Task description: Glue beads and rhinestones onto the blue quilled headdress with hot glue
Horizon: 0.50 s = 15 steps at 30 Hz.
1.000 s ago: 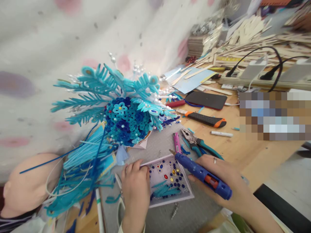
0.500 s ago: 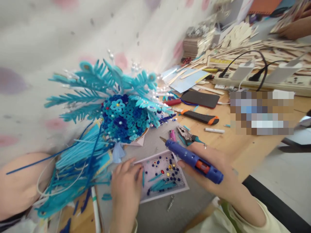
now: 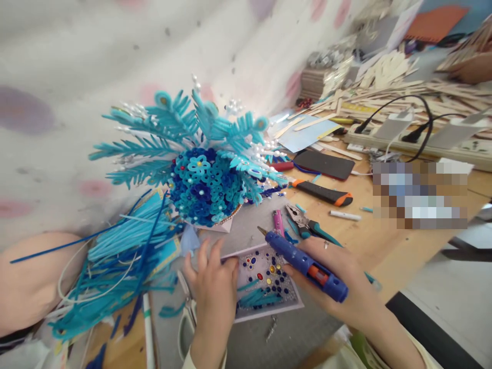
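- A smooth, rounded pale form [image 3: 26, 277] sits at the left edge, partly cut off.
- Beside it lies a heap of blue and turquoise fuzzy strips [image 3: 128, 236], with a pale looped cord over it.
- White-handled scissors [image 3: 186, 328] rest just left of the near arm.
- Above stands a turquoise-and-blue flower arrangement [image 3: 203, 189] with feathery fronds and pearly sprays.
- The left hand [image 3: 215, 292] is at the left side of a pale, shallow tray [image 3: 271, 313], fingers fanned apart, thumb by the rim.
- In the tray lie red, blue and yellow gems [image 3: 260, 277], clear beads and turquoise pieces.
- A pink lighter [image 3: 278, 221] lies beyond the tray, near open-jawed pliers [image 3: 305, 224].
- The right hand's [image 3: 342, 266] fingers wrap around a blue pen-shaped tool [image 3: 300, 261], its metal tip pointing up-left.
- Further right, an orange-and-black knife [image 3: 323, 192] lies on the wooden desk [image 3: 400, 251].
- At upper right, another person's hand [image 3: 474, 69] holds thin sticks.
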{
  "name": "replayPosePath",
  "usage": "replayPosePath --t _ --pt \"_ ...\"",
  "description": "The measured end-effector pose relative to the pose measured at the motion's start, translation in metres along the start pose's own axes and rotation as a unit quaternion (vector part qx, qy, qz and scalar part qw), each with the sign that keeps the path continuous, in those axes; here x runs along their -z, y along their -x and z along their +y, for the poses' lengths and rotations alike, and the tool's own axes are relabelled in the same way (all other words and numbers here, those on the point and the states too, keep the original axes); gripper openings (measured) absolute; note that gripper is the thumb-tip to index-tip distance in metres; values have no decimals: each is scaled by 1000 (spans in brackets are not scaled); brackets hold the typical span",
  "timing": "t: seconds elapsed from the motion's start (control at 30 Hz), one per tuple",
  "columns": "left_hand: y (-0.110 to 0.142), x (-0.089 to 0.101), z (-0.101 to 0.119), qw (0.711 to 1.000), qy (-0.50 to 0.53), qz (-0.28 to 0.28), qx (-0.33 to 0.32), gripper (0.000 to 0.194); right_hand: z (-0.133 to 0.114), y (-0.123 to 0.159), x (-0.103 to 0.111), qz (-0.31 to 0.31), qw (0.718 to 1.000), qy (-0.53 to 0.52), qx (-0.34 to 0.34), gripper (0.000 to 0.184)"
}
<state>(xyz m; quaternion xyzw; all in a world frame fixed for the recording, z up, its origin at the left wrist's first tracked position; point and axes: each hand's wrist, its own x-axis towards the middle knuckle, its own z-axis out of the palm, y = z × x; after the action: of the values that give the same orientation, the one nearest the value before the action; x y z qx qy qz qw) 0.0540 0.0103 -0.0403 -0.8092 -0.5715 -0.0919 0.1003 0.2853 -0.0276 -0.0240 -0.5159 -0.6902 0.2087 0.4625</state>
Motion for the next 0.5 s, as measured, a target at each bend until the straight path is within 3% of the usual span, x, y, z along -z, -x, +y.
replayPosePath --t 0.13,0.27,0.4,0.5 --pt "-4 -3 2 999 13 -29 5 23 -2 -5 -1 -15 999 -43 -24 19" --pt "-1 -1 0 999 10 -43 7 22 -8 -15 1 10 998 -55 -36 30" --pt "12 15 -27 989 82 -84 -87 13 -12 -25 3 48 996 -60 -51 26" --pt "24 35 -54 982 140 -25 -122 9 -12 -30 3 68 994 -60 -60 28"
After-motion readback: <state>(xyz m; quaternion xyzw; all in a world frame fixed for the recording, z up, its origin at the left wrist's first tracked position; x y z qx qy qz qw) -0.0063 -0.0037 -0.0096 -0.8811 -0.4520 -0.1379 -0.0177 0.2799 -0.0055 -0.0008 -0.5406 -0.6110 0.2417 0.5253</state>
